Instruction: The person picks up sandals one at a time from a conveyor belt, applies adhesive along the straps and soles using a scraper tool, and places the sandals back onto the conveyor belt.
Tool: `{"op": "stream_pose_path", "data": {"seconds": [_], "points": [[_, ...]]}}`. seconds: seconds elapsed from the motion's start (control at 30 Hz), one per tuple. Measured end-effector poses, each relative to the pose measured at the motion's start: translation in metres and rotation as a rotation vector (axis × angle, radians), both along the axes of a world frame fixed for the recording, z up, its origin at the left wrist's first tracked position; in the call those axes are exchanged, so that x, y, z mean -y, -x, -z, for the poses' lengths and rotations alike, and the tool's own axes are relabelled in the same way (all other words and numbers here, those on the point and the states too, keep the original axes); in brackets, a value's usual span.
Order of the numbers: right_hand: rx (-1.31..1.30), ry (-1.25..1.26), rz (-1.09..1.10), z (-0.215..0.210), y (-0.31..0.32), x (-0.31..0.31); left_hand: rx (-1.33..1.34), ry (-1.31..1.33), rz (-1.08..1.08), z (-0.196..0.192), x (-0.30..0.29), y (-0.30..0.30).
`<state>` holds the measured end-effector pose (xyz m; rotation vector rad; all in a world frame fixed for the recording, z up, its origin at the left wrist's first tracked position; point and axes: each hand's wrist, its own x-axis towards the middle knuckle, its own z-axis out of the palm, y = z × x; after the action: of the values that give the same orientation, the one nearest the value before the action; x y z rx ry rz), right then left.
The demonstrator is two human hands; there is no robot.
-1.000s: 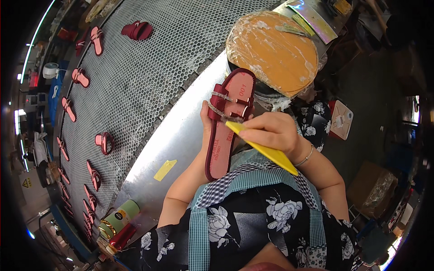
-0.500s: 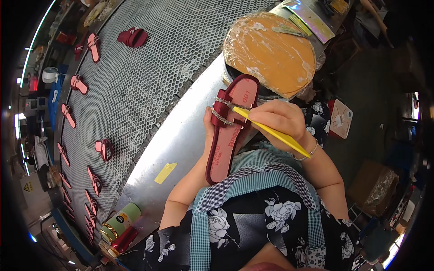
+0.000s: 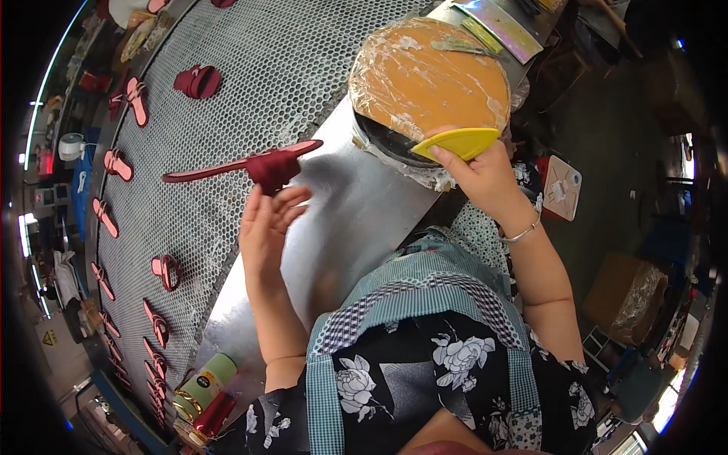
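Note:
A dark red sandal (image 3: 241, 164) lies side-on across the edge of the perforated metal mesh belt (image 3: 250, 68), its strap bunched at the middle. My left hand (image 3: 267, 224) is just below that strap with the fingers spread and nothing in them. My right hand (image 3: 485, 178) holds a yellow plastic scraper (image 3: 455, 142) at the near rim of a round pan of orange glue (image 3: 428, 76), which is covered with wrinkled clear film.
Several more dark red sandals, such as one pair (image 3: 197, 81), lie spread over the mesh and along its left edge. A smooth steel ledge (image 3: 341, 220) runs in front of me. A green can (image 3: 206, 381) stands at the lower left, a cardboard box (image 3: 629, 296) at the right.
The sandal has left my left hand and gone up and left onto the mesh. My left hand has opened. My right hand has swung the yellow scraper over to the glue pan.

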<state>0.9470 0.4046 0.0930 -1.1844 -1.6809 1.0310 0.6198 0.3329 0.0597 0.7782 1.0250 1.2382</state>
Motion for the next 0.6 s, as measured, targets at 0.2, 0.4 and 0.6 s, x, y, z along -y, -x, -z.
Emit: {"op": "stream_pose_path", "data": {"seconds": [0.2, 0.4, 0.6], "points": [[0.403, -0.156, -0.137, 0.001, 0.005, -0.019, 0.156, -0.032, -0.344, 0.016, -0.007, 0.016], [0.037, 0.262, -0.055, 0.013, -0.008, -0.034, 0.411, 0.042, -0.503, 0.021, -0.014, 0.004], [-0.123, 0.460, 0.100, 0.005, -0.013, -0.016, 0.499, 0.245, -0.513, 0.000, -0.022, -0.035]]}}
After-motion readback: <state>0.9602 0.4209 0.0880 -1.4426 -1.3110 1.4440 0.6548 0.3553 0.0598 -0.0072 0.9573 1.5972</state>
